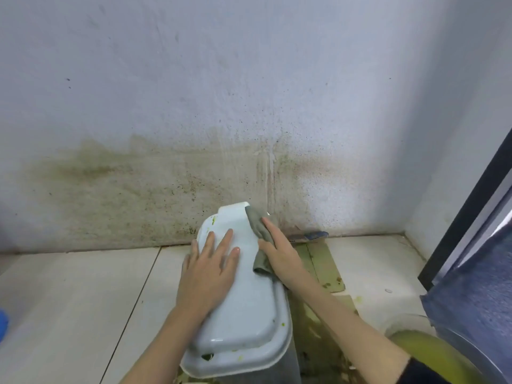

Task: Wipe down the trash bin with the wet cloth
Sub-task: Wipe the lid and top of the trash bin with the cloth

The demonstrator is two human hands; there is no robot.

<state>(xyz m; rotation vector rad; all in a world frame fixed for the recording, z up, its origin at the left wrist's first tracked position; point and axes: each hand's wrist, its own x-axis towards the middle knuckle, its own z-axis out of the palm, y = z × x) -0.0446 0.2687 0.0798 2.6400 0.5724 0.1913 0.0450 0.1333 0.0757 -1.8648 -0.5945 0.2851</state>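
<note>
A pale blue-white trash bin (246, 314) stands against the stained wall, seen from above with its long lid closed. Small green specks dot the lid near its far and near ends. My left hand (210, 270) lies flat on the lid's left half, fingers straight and spread. My right hand (279, 253) presses a grey wet cloth (259, 231) onto the lid's far right edge, fingers laid over it. Part of the cloth hangs down over the bin's right side.
The wall (166, 176) behind the bin is stained green-brown. Dirty greenish patches cover the floor (324, 261) right of the bin. A metal basin of yellow-green liquid (426, 353) sits at lower right, beside a dark blue panel (476, 273). Pale floor tiles (77, 300) spread left.
</note>
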